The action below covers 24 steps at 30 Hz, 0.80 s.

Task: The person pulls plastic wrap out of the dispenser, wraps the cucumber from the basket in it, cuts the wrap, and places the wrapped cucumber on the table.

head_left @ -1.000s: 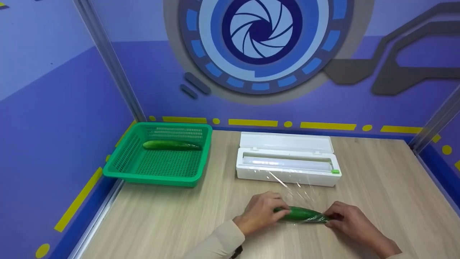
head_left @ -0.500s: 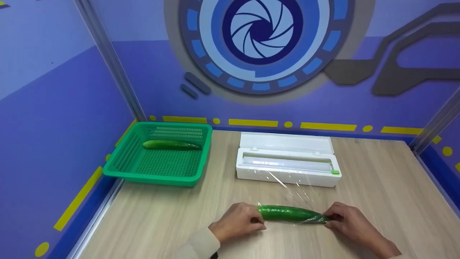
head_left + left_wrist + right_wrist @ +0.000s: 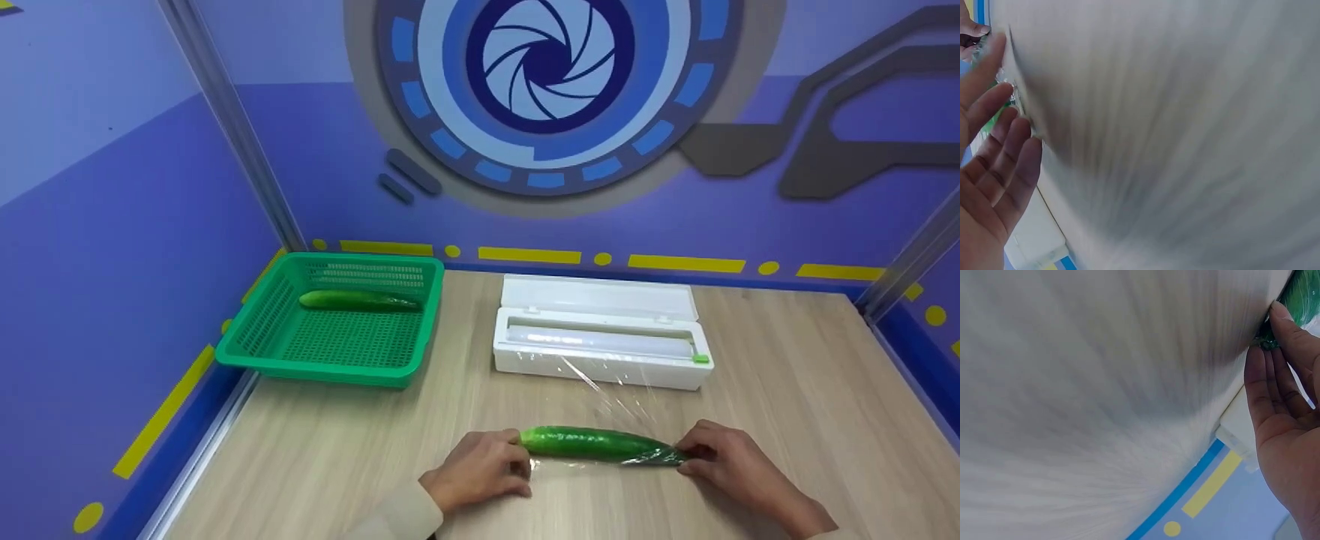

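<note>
A green cucumber [image 3: 592,444] lies on the table under and partly wrapped in clear cling film [image 3: 622,409]. My right hand [image 3: 731,461] pinches its right end, where the film is gathered; the right wrist view shows thumb and fingertips meeting at that dark green tip [image 3: 1268,338]. At the paler left end is my left hand [image 3: 480,466], fingertips right at the cucumber and the film edge. In the left wrist view its fingers [image 3: 1013,180] are loosely bent and spread, with nothing gripped in the palm. The film runs back to a white dispenser box [image 3: 600,367].
The dispenser's lid [image 3: 600,296] stands raised behind the film roll [image 3: 600,341], and a green slider [image 3: 700,359] sits at its right end. At the back left, a green basket [image 3: 341,373] holds another cucumber [image 3: 360,301]. Printed walls [image 3: 315,172] border the table.
My left hand has slid left along the cucumber to its left end, uncovering more of the green skin. My right hand has stayed at the right end.
</note>
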Motion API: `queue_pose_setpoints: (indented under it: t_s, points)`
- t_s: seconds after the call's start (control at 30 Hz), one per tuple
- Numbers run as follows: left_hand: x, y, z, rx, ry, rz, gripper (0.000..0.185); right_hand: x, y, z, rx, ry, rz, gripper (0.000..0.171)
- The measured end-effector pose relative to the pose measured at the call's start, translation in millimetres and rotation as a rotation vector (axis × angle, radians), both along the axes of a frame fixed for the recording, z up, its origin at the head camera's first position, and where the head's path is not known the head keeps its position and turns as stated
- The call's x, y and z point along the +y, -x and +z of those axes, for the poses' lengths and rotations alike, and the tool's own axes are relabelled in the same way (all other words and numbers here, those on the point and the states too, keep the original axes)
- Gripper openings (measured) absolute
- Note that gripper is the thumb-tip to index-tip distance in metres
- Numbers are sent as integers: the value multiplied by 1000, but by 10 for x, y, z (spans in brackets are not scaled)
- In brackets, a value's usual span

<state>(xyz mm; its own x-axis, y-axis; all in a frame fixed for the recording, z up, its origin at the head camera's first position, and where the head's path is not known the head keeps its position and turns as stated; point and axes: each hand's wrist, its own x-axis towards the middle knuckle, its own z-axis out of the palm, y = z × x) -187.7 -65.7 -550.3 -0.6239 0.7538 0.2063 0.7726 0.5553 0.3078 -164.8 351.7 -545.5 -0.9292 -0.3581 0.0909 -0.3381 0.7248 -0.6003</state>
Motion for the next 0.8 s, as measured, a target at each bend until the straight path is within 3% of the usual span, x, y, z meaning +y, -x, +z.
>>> queue_pose_setpoints:
  t_s: [0.17,0.4,0.57,0.67,0.8]
  points:
    - [-5,-9,8,-9,-7,13,11,-14,8,11,-34,-33,-22,21]
    - [-3,-58,9,-31,-241,21,19,-28,18,21,-59,-53,-41,22]
    - [28,-88,10,-106,-305,82,20,-24,8,15,-51,-38,-35,22]
    - [51,-106,-10,-98,-337,95,18,-12,-3,4,-14,-16,-15,21]
    - [94,-105,-49,-15,-381,116,20,-4,-8,-6,6,9,4,19]
